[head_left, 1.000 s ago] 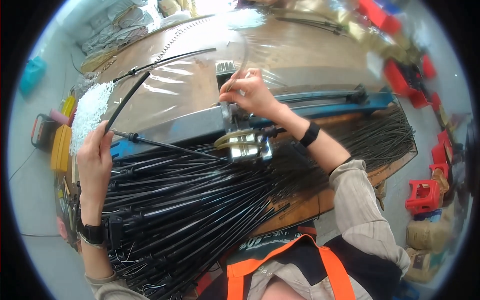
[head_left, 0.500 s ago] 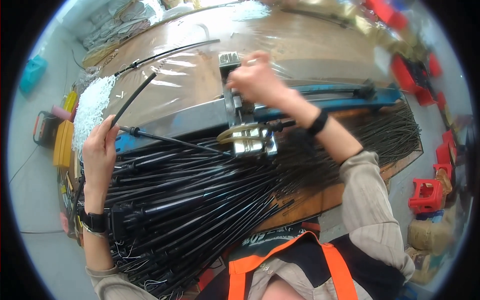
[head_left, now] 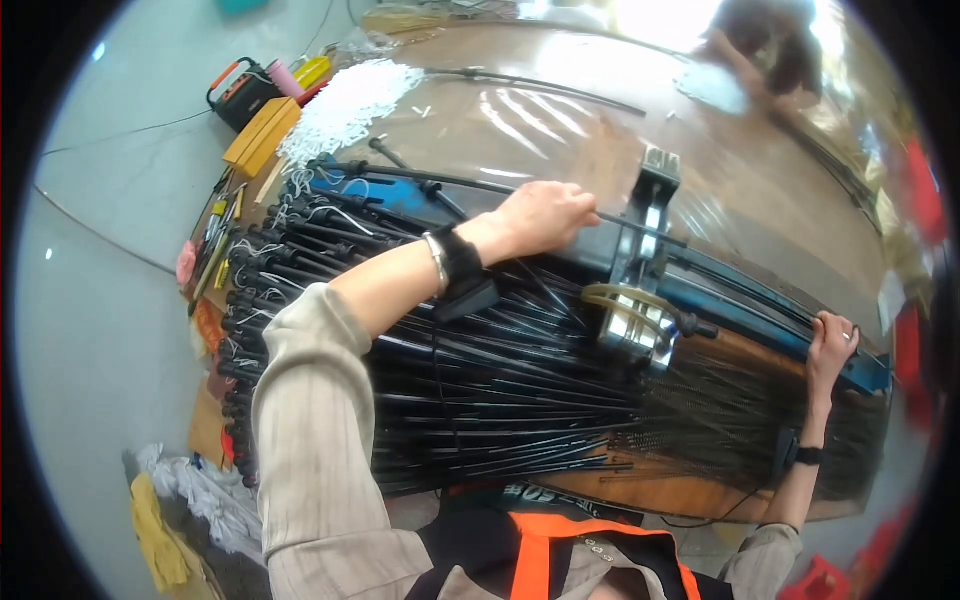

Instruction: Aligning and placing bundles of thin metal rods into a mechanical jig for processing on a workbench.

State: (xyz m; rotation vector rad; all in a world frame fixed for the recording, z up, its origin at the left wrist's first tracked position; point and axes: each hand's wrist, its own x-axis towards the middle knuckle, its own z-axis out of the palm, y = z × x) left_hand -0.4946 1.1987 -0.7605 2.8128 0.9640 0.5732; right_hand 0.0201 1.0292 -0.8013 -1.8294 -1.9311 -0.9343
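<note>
My left hand (head_left: 548, 215) is closed on a long black cable (head_left: 450, 183), just left of an upright metal clamp fixture (head_left: 655, 185). The cable lies roughly along a blue metal beam (head_left: 730, 305) and passes the fixture. At the right end of that beam, my right hand (head_left: 833, 345) has its fingers pinched where the dark line of the cable meets them; the exact grip is small and partly hidden. Shiny metal cylinders (head_left: 632, 328) with a looped yellowish hose (head_left: 605, 291) stand at the near side of the fixture. Several shorter black pieces lie across the beam's left end.
A thick spread of black cables (head_left: 430, 370) covers the near side of the bench. White small parts (head_left: 355, 105) are heaped at the far left beside a yellow box (head_left: 262, 137). Another person (head_left: 765, 50) sits across the table. Loose tools (head_left: 215, 235) lie at the left edge.
The view has turned left. My left hand has moved in beside the fixture, now gripping the long cable. My right hand has left the fixture's top for the beam's far right end.
</note>
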